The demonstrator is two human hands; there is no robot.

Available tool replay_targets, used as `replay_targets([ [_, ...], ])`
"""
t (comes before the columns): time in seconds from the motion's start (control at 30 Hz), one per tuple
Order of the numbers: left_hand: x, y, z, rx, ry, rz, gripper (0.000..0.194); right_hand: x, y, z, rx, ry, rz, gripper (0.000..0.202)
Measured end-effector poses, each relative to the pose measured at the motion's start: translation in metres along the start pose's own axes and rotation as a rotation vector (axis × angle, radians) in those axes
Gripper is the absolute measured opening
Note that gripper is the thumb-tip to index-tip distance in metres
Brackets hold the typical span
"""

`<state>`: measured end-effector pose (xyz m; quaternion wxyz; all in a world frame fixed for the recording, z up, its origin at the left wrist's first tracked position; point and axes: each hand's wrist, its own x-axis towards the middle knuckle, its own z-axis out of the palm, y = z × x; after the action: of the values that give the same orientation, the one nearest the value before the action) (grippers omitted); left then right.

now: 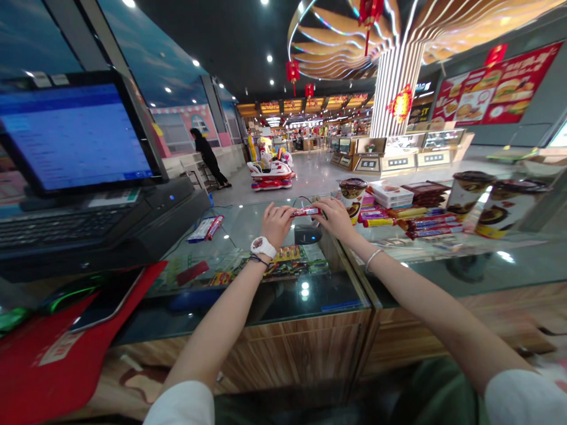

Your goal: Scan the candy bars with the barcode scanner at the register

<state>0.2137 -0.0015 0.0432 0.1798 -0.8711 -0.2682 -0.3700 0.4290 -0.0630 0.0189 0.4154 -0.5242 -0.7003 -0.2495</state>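
Head view: I find the small red wrapped bar (306,211) just above the middle of the frame, held level above the glass counter (241,215). I judge it light, with a slick, thin wrapper around a fairly firm filling; bending or squeezing it hard might crack what is inside. The ends look like the best places to take hold, with a gentle pinch that leaves the printed middle free, and that is where the fingers are.

The left hand (277,224) grasps the bar's left end and the right hand (335,218) grasps its right end, so neither is released. I can't make out how firmly they press, and the fingertips are too small for me to tell exactly where each one sits.

I see both arms stretched well forward. The left forearm slants from the lower middle-left up toward the centre, a white watch (263,247) at its wrist; the right runs from the lower right corner up and leftward, with a thin bracelet (374,258). The hands meet almost symmetrically around the bar, above a dark round-cornered device (308,236). More wrapped bars (432,226) lie piled at right of the frame.
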Motion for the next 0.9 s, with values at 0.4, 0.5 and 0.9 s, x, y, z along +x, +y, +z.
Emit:
replay_targets([
  [0.4,-0.002,-0.008,0.005,0.002,-0.009,-0.014,0.025,0.0,0.012,0.013,0.315,0.062,0.225,0.023],
  [0.5,-0.002,-0.009,0.005,0.002,0.018,-0.016,0.023,0.004,0.01,0.016,0.735,0.052,0.502,0.037],
  [0.9,0.002,-0.009,0.002,0.02,-0.026,0.049,0.026,0.006,0.008,0.014,1.081,0.056,0.706,0.042],
])
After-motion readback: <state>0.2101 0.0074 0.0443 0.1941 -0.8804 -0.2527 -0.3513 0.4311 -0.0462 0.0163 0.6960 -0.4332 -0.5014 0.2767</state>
